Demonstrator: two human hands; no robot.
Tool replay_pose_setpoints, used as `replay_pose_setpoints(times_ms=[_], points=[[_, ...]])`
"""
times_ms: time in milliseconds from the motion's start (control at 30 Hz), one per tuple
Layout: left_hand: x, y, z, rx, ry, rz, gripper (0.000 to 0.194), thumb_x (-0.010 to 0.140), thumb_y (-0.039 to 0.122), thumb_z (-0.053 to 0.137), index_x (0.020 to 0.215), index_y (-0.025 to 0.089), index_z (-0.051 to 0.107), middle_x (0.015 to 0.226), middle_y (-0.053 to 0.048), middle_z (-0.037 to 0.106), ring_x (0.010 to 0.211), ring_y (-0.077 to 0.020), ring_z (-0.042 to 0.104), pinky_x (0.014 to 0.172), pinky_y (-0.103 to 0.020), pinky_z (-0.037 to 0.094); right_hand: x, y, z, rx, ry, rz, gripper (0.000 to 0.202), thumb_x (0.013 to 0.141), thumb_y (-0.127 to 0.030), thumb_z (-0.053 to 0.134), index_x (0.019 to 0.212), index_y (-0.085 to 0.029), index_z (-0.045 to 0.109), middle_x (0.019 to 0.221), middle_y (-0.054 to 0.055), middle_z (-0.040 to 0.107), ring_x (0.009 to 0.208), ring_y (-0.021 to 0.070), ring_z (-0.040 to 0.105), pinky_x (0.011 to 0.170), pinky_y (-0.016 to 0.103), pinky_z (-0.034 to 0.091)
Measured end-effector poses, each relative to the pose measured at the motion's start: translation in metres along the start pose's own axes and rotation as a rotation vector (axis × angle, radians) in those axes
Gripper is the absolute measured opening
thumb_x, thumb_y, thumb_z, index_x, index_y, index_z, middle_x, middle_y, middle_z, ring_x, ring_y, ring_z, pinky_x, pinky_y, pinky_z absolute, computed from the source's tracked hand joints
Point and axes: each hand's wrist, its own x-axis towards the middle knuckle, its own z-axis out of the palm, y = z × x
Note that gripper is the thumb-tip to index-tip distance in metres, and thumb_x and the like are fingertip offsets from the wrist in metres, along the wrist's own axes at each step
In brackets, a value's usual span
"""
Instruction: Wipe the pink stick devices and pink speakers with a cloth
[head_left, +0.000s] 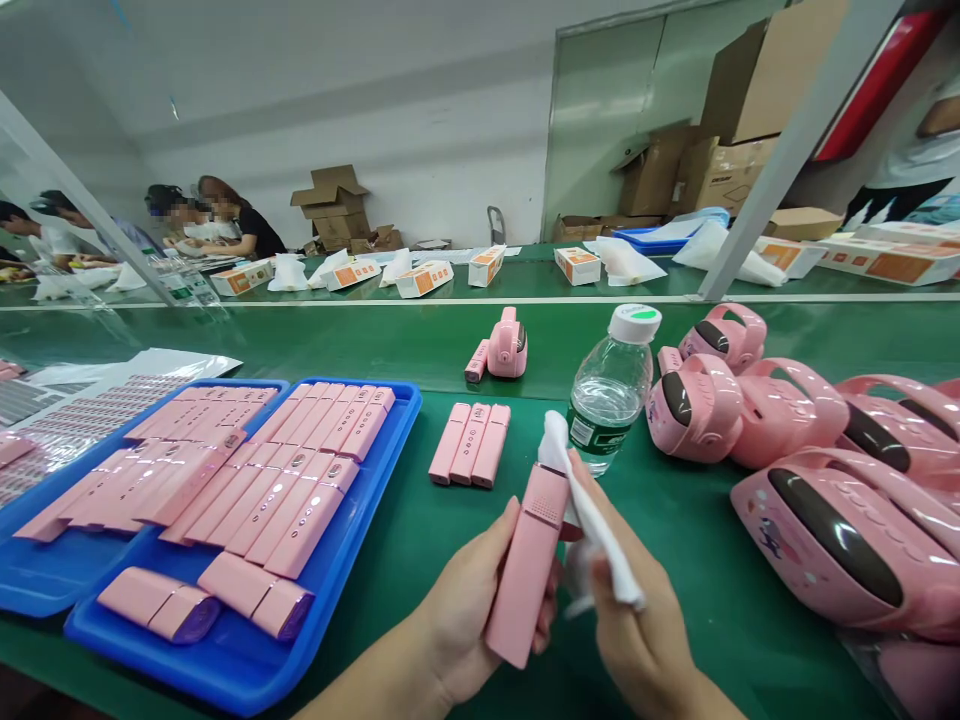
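My left hand is wrapped round a slim pink handheld device, which is tilted and has a small dotted grille near its upper end. In my right hand is a white cloth, folded against the upper end and right side of the device. Part of the cloth is blurred, and some right fingers are hidden behind it. Just beyond my hands lie three like pink devices side by side. A clear water bottle with a white cap stands behind the cloth.
Blue trays of pink devices lie at the left, beside label sheets. Several pink handled units crowd the right. One more pink unit stands farther back. Orange-and-white boxes line the far bench. Co-workers sit far left.
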Motion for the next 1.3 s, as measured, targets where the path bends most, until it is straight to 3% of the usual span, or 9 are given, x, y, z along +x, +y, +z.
replay_pose_setpoints(times_ms=[100,233,300,433,567,767,1033,1200,1300], points=[[0.001,-0.002,0.000,0.038,0.081,0.045,0.045,0.086,0.049,0.042,0.069,0.011,0.060,0.052,0.000,0.051,0.040,-0.0068,0.047,0.037,-0.016,0.036,-0.001,-0.002,0.002,-0.220,-0.227,-0.329,0.052,0.093,-0.025,0.034,0.143,-0.016,0.028,0.152,0.005,0.020,0.139,0.0277,0.016,0.111,0.044,0.023],[0.002,0.002,-0.003,0.076,0.096,0.131,0.023,0.079,0.031,0.048,0.083,0.011,0.058,0.056,0.000,0.052,0.050,-0.0082,0.051,0.048,-0.017,0.042,0.003,0.000,0.002,-0.208,-0.411,-0.492,0.043,0.089,-0.027,0.041,0.130,-0.015,0.047,0.137,0.006,0.049,0.134,0.0266,0.030,0.113,0.046,0.016],[0.002,0.005,-0.006,0.127,0.093,0.150,0.027,0.069,0.023,0.052,0.094,0.013,0.055,0.057,0.002,0.051,0.046,-0.0085,0.048,0.042,-0.017,0.037,0.006,0.000,0.000,-0.098,-0.305,-0.382,0.034,0.090,-0.025,0.040,0.119,-0.020,0.055,0.123,0.006,0.061,0.123,0.0240,0.047,0.109,0.045,0.027],[-0.005,0.011,-0.010,0.542,0.094,0.245,0.064,0.055,0.006,0.055,0.116,0.021,0.045,0.085,-0.002,0.058,0.058,-0.0110,0.054,0.044,-0.019,0.039,0.013,-0.002,-0.006,0.135,0.024,0.123,0.032,0.094,-0.033,0.037,0.101,-0.022,0.066,0.105,0.006,0.068,0.097,0.0209,0.063,0.080,0.033,0.054],[-0.021,0.022,-0.006,1.070,0.164,0.476,0.038,0.068,0.013,0.055,0.105,0.021,0.057,0.112,-0.007,0.057,0.084,-0.0188,0.060,0.060,-0.025,0.048,0.021,-0.004,-0.011,0.199,0.149,0.274,0.041,0.093,-0.044,0.036,0.102,-0.017,0.066,0.106,0.011,0.067,0.093,0.0235,0.063,0.047,0.024,0.052],[-0.056,0.034,0.006,1.560,0.324,0.602,0.015,0.079,0.030,0.054,0.088,0.024,0.065,0.088,-0.002,0.066,0.081,-0.0204,0.060,0.070,-0.028,0.043,0.026,-0.008,-0.019,0.230,0.222,0.344,0.043,0.092,-0.047,0.038,0.108,-0.016,0.063,0.103,0.009,0.066,0.083,0.0201,0.062,0.063,0.027,0.051],[-0.057,0.038,-0.002,1.930,0.439,0.468,0.015,0.078,0.029,0.051,0.065,0.023,0.055,0.072,0.000,0.057,0.063,-0.0177,0.056,0.056,-0.026,0.036,0.028,-0.009,-0.019,0.218,0.195,0.365,0.039,0.091,-0.047,0.041,0.102,-0.018,0.064,0.093,0.007,0.065,0.087,0.0209,0.058,0.076,0.030,0.046],[-0.047,0.025,-0.014,1.659,0.268,0.784,0.018,0.080,0.028,0.058,0.063,0.023,0.062,0.095,-0.006,0.066,0.099,-0.0248,0.058,0.090,-0.038,0.039,0.029,-0.012,-0.019,0.232,0.182,0.355,0.039,0.091,-0.046,0.041,0.104,-0.019,0.065,0.104,0.007,0.067,0.096,0.0212,0.059,0.083,0.031,0.046],[-0.042,0.008,-0.020,1.200,0.052,0.802,0.008,0.077,0.022,0.065,0.070,0.026,0.068,0.072,-0.001,0.067,0.078,-0.0186,0.063,0.086,-0.037,0.045,0.028,-0.016,-0.018,0.236,0.162,0.329,0.037,0.092,-0.042,0.041,0.106,-0.018,0.065,0.106,0.006,0.067,0.097,0.0212,0.061,0.083,0.032,0.049]])
